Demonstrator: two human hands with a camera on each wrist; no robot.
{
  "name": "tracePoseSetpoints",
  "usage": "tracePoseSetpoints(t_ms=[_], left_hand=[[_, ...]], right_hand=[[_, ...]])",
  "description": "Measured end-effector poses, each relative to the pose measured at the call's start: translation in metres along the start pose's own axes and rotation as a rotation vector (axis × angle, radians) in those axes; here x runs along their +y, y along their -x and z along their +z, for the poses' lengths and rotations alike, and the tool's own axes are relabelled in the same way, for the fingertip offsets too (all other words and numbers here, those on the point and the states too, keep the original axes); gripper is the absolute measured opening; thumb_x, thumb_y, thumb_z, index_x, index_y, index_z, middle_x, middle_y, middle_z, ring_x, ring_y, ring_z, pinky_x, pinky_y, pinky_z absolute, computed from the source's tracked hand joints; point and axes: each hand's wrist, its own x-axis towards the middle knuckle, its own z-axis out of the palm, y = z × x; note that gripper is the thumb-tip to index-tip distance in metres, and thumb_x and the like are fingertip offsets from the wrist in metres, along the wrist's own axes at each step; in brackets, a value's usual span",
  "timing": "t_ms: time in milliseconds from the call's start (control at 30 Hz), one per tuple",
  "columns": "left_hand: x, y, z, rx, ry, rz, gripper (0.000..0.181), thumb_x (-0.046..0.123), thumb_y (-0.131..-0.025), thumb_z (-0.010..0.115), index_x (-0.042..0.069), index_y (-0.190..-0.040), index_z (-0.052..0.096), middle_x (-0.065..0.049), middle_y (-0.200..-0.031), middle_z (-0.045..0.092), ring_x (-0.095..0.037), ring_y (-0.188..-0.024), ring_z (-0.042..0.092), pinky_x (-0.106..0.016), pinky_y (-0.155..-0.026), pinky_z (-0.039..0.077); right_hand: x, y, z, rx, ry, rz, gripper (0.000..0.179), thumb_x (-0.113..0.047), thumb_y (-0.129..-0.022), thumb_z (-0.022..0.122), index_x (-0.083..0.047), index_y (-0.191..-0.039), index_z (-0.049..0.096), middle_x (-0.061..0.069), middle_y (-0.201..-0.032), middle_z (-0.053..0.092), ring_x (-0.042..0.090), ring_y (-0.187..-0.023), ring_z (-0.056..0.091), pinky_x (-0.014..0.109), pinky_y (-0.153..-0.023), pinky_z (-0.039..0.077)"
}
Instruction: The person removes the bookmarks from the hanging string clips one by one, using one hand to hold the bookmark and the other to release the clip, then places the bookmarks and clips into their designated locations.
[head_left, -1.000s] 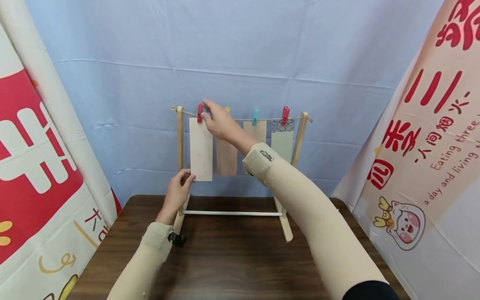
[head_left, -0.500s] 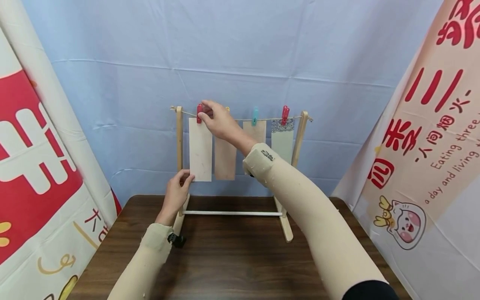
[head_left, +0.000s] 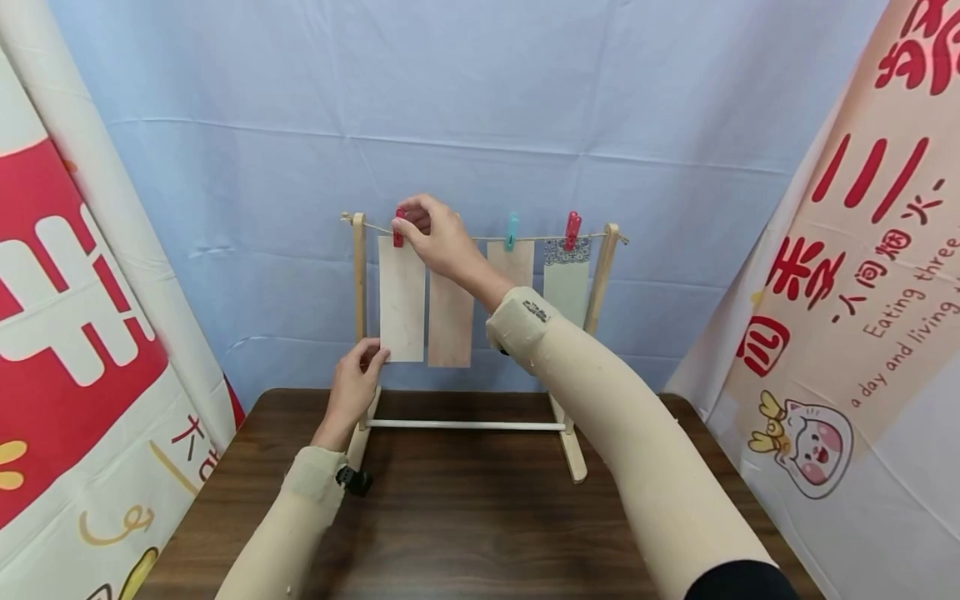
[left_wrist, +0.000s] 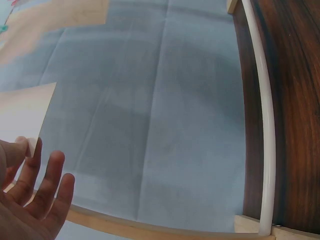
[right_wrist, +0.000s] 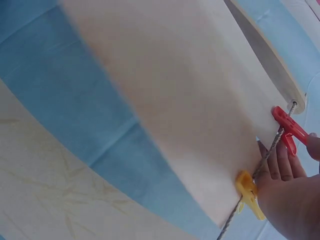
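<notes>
My left hand (head_left: 356, 379) pinches the lower left corner of a pale card strip (head_left: 402, 308), the leftmost on the line. In the left wrist view, thumb and index finger grip that strip's corner (left_wrist: 25, 112), other fingers spread. Up at its top edge, my right hand (head_left: 442, 237) holds a red clothespin (head_left: 398, 229) on the cord. The right wrist view shows the thumb against the red clothespin's handle (right_wrist: 290, 125), with fingers behind the cord (right_wrist: 274, 143). A yellow clothespin (right_wrist: 247, 195) sits close beside that hand, clipping a tan strip (head_left: 450, 325).
A wooden stand (head_left: 360, 283) carries the cord above a dark table (head_left: 465, 517), with a white rod (head_left: 465, 426) low across it. Farther right, a teal clothespin (head_left: 512, 232) and a red pair of clothespins (head_left: 573, 229) hold more strips. A blue cloth (head_left: 480, 100) hangs behind.
The tan strip's lower end now hangs further down. My right hand has shifted slightly, covering the yellow clothespin in the head view. My left hand keeps its place at the pale strip's corner.
</notes>
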Motion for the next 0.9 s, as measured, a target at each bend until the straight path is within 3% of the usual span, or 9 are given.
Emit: tracePoseSetpoints(t_ms=[333, 667, 800, 900], left_hand=[[-0.0005, -0.0019, -0.0035, 0.010, -0.004, 0.018, 0.019, 0.023, -0.101, 0.062, 0.010, -0.112, 0.069, -0.008, -0.096, 0.071, -0.022, -0.085, 0.064, -0.026, -0.074, 0.049], [0.0004, -0.0017, -0.0043, 0.020, 0.012, 0.026, 0.019, 0.021, -0.100, 0.063, 0.008, -0.111, 0.069, -0.009, -0.095, 0.071, -0.026, -0.086, 0.065, -0.023, -0.074, 0.049], [0.0006, -0.0016, -0.0046, 0.027, 0.019, 0.021, 0.017, 0.020, -0.100, 0.064, 0.008, -0.111, 0.069, -0.010, -0.095, 0.071, -0.030, -0.088, 0.066, -0.025, -0.075, 0.049], [0.0009, -0.0020, -0.0033, 0.023, 0.010, 0.025, 0.018, 0.022, -0.100, 0.064, 0.009, -0.111, 0.069, -0.008, -0.096, 0.072, -0.026, -0.088, 0.067, -0.031, -0.079, 0.052]], right_hand=[[0.0029, -0.0027, 0.0017, 0.072, -0.018, -0.077, 0.024, -0.023, -0.100, 0.064, -0.008, -0.119, 0.063, 0.002, -0.106, 0.068, 0.010, -0.095, 0.065, 0.023, -0.086, 0.051], [-0.0002, -0.0006, 0.0024, 0.111, 0.010, -0.138, 0.020, -0.019, -0.099, 0.065, -0.007, -0.115, 0.065, 0.002, -0.102, 0.068, 0.009, -0.092, 0.064, 0.021, -0.086, 0.050], [-0.0014, 0.0013, 0.0018, 0.117, -0.001, -0.156, 0.017, -0.018, -0.100, 0.064, -0.006, -0.113, 0.065, 0.002, -0.103, 0.068, 0.009, -0.093, 0.064, 0.020, -0.088, 0.050], [-0.0014, 0.0022, -0.0008, 0.124, -0.004, -0.164, 0.014, -0.016, -0.100, 0.063, -0.007, -0.109, 0.065, 0.001, -0.101, 0.068, 0.010, -0.092, 0.065, 0.020, -0.087, 0.050]])
